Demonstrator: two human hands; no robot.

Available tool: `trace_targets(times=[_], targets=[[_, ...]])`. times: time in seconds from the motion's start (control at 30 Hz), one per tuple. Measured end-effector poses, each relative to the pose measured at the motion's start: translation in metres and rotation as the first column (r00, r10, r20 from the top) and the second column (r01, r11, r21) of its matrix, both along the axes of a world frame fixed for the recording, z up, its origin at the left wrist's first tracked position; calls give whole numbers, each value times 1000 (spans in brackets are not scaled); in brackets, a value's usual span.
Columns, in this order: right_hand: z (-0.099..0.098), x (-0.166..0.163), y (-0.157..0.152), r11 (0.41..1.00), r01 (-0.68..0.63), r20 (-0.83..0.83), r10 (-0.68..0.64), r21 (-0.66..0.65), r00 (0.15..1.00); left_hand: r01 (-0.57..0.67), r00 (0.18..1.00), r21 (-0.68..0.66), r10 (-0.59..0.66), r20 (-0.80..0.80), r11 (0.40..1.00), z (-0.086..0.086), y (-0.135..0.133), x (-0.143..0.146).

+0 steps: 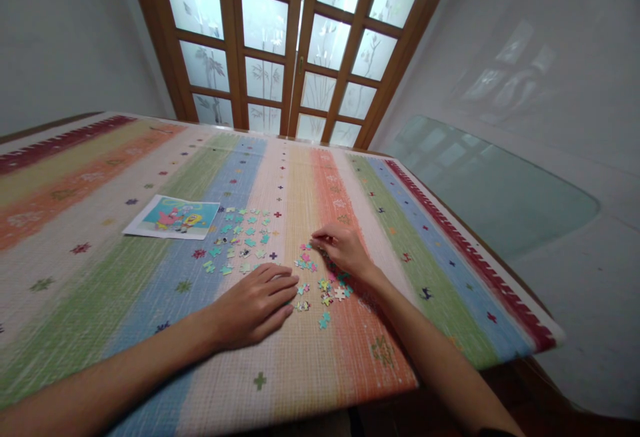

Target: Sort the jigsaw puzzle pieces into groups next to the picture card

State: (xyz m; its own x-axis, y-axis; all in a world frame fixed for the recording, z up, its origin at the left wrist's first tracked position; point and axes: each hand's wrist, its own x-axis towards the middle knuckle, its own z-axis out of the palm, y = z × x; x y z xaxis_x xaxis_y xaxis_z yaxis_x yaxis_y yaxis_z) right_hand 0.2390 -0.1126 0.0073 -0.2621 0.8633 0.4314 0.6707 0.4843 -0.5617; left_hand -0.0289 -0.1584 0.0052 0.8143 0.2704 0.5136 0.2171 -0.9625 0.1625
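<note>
My left hand [263, 302] lies palm down on the striped tablecloth, fingers stretched out beside a loose cluster of jigsaw puzzle pieces [327, 294]. Over the far end of that cluster is my right hand [343, 247], its thumb and fingertips pinched together. Whatever is between those fingertips is too small to make out. Pink and teal puzzle pieces [305, 262] lie just below them. Beyond my left hand, several teal and pale green puzzle pieces [239, 230] are spread out in rough rows, apart from one another. Part of the right cluster is hidden under my right hand and wrist.
A printed reference picture [177, 217] of cartoon figures lies left of the rows. The striped tablecloth [220, 384] covers the table, whose near edge drops off in front of me. Glass-paned wooden doors [293, 57] stand beyond, with a white wall [525, 77] to the right.
</note>
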Motion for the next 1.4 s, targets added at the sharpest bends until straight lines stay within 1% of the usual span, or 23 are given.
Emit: trace_targets(times=[0.17,0.23,0.43,0.57,0.63,0.77,0.83,0.93,1.0,1.07,1.13,1.2,1.3,1.4], targets=[[-3,5,4,999,43,-16,-43,12,999,2,1000,-8,-2,5,1000,-2,0,0],[-4,7,6,999,38,2,-38,18,999,3,1000,-9,-3,6,1000,-2,-1,0],[4,20,8,994,-106,171,99,34,980,-4,1000,4,4,-4,1000,0,-1,-1],[11,28,3,996,-88,244,85,2,966,-2,1000,-4,2,-8,1000,0,0,0],[13,30,1,995,-94,272,99,-32,957,1,1000,-12,-1,-4,1000,-1,-1,0],[16,31,-2,991,-100,263,120,-88,957,4,1000,-22,-4,-6,1000,-2,-1,0],[17,32,-1,994,-79,228,96,-80,969,5,1000,-23,-5,-2,1000,-2,-1,0],[16,36,1,1000,4,183,1,-28,983,7,1000,-33,-6,15,999,-2,0,-1],[13,40,4,998,68,205,-69,13,976,5,1000,-35,-4,14,999,-2,0,-1],[10,43,6,995,92,265,-98,35,959,2,1000,-28,-2,7,1000,-3,0,-1],[9,47,8,998,64,327,-67,20,943,4,1000,-18,-4,0,1000,-3,0,-1],[11,51,8,1000,18,356,-9,-20,934,7,1000,-16,-7,-5,1000,-2,0,0],[17,56,5,997,-25,336,50,-78,941,10,1000,-24,-10,-2,1000,0,0,0],[23,59,1,982,-87,291,133,-165,948,9,1000,-22,-9,7,1000,1,-1,0]])
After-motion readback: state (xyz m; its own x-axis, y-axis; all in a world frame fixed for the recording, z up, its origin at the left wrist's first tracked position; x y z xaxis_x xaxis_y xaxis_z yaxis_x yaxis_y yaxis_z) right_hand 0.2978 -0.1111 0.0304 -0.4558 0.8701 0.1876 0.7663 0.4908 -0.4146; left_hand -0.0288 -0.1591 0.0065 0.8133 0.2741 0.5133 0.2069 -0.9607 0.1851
